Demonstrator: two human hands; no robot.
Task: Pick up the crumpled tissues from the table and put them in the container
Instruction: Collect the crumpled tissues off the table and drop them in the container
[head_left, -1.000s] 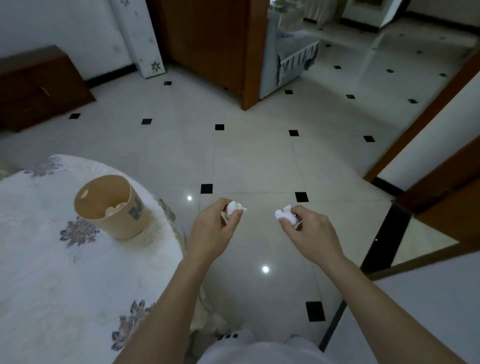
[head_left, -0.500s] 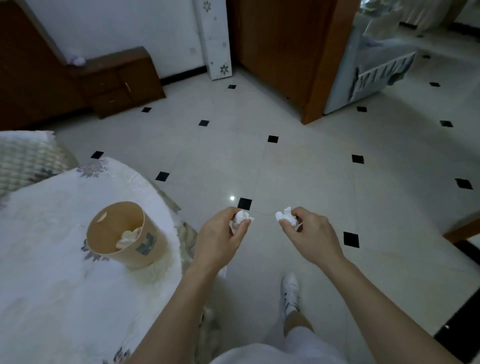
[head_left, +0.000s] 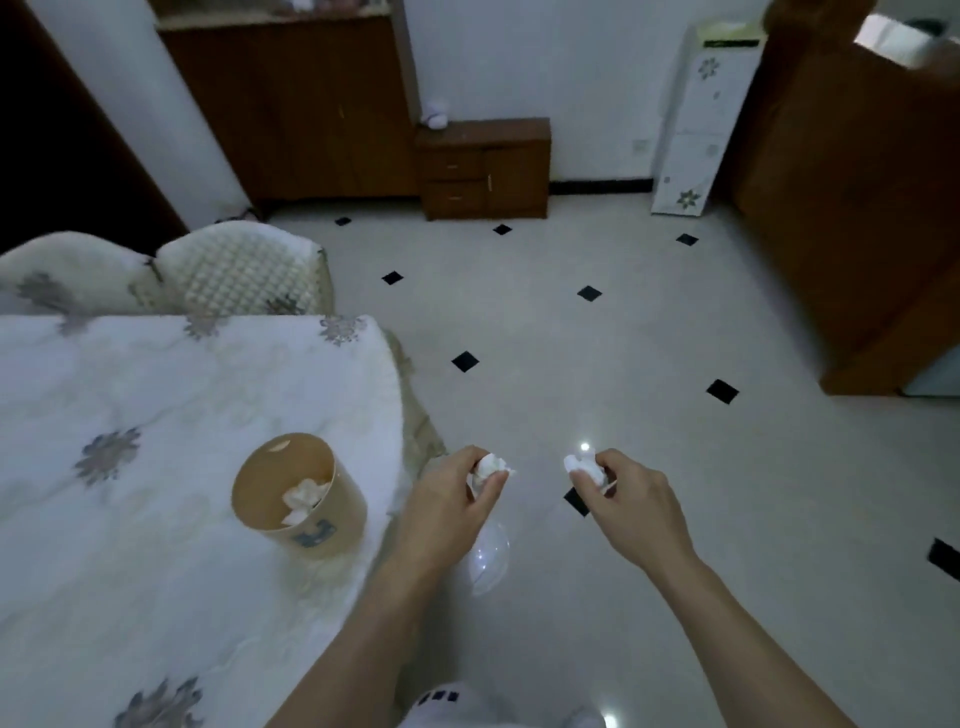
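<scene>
White crumpled tissue in each grip: the left hand (head_left: 447, 512) pinches one wad (head_left: 491, 464) between thumb and fingertips, the right hand (head_left: 636, 501) pinches another (head_left: 581, 465), both held over the tiled floor (head_left: 597, 364) just off the tabletop (head_left: 130, 389) edge. Left of the hands, the tan container (head_left: 306, 519) stands on the floral cloth (more tissues (head_left: 301, 499) lie inside). Farther off, a low wooden cabinet (head_left: 485, 169).

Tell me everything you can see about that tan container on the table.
The container is a round, open-topped tub in tan, with a bluish label low on its near side. It stands upright on the table's white floral cloth, near the right edge. Inside lie crumpled white tissues. Nothing else touches it; both hands are off to its right.
</scene>
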